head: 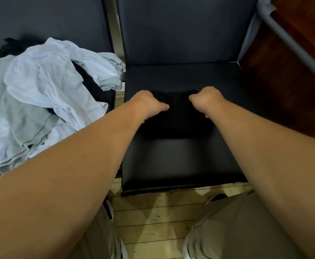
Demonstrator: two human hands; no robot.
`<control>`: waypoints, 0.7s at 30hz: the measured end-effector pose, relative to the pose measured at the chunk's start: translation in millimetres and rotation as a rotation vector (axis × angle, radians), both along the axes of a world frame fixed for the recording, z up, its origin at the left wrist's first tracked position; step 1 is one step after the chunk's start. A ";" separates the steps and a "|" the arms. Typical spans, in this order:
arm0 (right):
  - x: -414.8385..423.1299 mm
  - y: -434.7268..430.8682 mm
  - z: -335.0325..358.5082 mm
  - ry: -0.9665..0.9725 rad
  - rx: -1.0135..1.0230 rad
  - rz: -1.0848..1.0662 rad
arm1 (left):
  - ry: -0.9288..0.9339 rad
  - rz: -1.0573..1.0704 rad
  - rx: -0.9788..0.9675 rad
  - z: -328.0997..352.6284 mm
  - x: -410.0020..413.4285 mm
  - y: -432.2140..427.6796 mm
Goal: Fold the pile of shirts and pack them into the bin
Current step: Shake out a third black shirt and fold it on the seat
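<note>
A folded black shirt (pixel 179 116) lies on the black chair seat (pixel 181 157) in front of me. My left hand (pixel 145 103) grips its left side with fingers curled under, thumb pointing inward. My right hand (pixel 206 99) grips its right side the same way. The pile of shirts (pixel 41 105), white, grey and black, lies crumpled on the neighbouring seat to the left. I cannot make out a bin for certain.
Dark chair backs (pixel 181 30) rise behind both seats. A grey metal rail (pixel 291 42) and a reddish wooden surface (pixel 293 86) stand at the right. Below me are a pale wooden floor (pixel 153 221) and my knees in khaki trousers.
</note>
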State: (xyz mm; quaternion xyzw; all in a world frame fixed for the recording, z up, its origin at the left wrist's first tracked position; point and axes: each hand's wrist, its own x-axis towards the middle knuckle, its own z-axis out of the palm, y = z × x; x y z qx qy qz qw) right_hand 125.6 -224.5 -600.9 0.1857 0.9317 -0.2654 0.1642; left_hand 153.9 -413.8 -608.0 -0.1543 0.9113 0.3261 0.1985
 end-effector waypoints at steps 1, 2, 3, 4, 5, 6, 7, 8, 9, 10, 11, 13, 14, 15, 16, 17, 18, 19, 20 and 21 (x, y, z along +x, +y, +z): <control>2.5 -1.8 0.7 -0.004 -0.006 0.026 | -0.041 -0.002 -0.021 0.1 2.3 2.5; 4.5 -3.1 0.5 -0.008 -0.034 0.039 | -0.061 0.010 -0.024 0.5 3.8 4.8; 6.6 -3.7 0.3 -0.011 -0.081 0.031 | -0.072 0.032 0.000 1.1 4.4 6.4; 8.6 -4.3 0.2 -0.008 -0.138 0.005 | -0.080 0.064 0.039 1.1 4.4 7.7; 11.2 -4.4 0.9 -0.005 -0.193 -0.027 | -0.090 0.106 0.098 0.4 4.5 8.1; 12.6 -4.5 1.8 -0.012 -0.245 -0.059 | -0.099 0.144 0.164 -1.8 3.7 7.9; 13.6 -3.6 1.7 -0.022 -0.293 -0.090 | -0.111 0.174 0.239 -3.1 3.7 7.9; 14.6 -2.2 1.3 -0.033 -0.353 -0.115 | -0.116 0.201 0.318 -4.2 4.0 7.9; 15.6 -1.4 1.4 -0.041 -0.433 -0.136 | -0.107 0.229 0.394 -3.7 5.1 7.4; 16.3 -1.3 1.8 -0.040 -0.529 -0.158 | -0.085 0.263 0.466 -2.8 5.5 6.5; 17.6 -1.3 3.1 -0.025 -0.622 -0.181 | -0.060 0.301 0.539 -1.2 5.9 5.3; 18.4 -1.8 6.8 0.033 -0.724 -0.201 | -0.022 0.367 0.693 3.3 6.8 2.6; 18.7 -1.9 9.3 0.070 -0.730 -0.189 | -0.011 0.392 0.753 6.0 7.6 1.5; 19.6 -1.7 12.5 0.110 -0.715 -0.182 | -0.006 0.414 0.794 8.6 8.3 0.3; 20.7 -1.0 15.7 0.148 -0.706 -0.177 | -0.007 0.434 0.822 12.0 9.6 -0.1; 21.9 0.2 18.4 0.178 -0.702 -0.180 | -0.014 0.445 0.848 16.3 11.8 -0.1; 23.5 1.3 20.7 0.202 -0.693 -0.183 | -0.023 0.457 0.874 19.5 13.4 0.2; 25.9 2.7 23.4 0.224 -0.683 -0.186 | -0.032 0.461 0.906 22.7 15.5 0.7; 27.5 3.9 24.9 0.239 -0.678 -0.188 | -0.037 0.468 0.938 26.1 17.3 1.7; 30.7 5.1 27.5 0.252 -0.682 -0.184 | -0.035 0.472 0.972 29.4 19.8 3.2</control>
